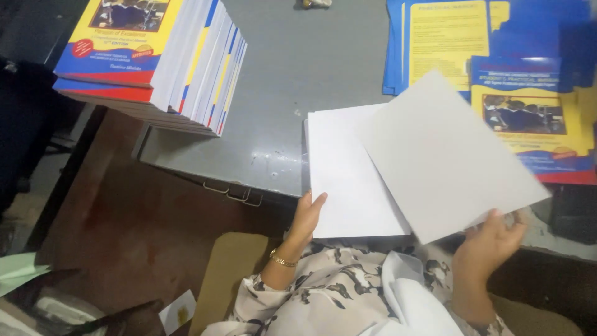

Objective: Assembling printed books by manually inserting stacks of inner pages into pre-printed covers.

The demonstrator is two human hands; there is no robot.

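Observation:
My left hand [306,218] grips the near left corner of a stack of blank white sheets [348,174] that lies on the grey table [292,93] and overhangs its near edge. My right hand [488,239] pinches the lower edge of a single white sheet [444,158], held tilted above the stack and partly covering it. A gold bracelet sits on my left wrist.
A leaning pile of books [155,56] with yellow, blue and red covers stands at the table's far left. Flat printed covers in blue and yellow [528,93] are spread at the right. A brown card piece [227,274] lies by my lap, the floor lower left.

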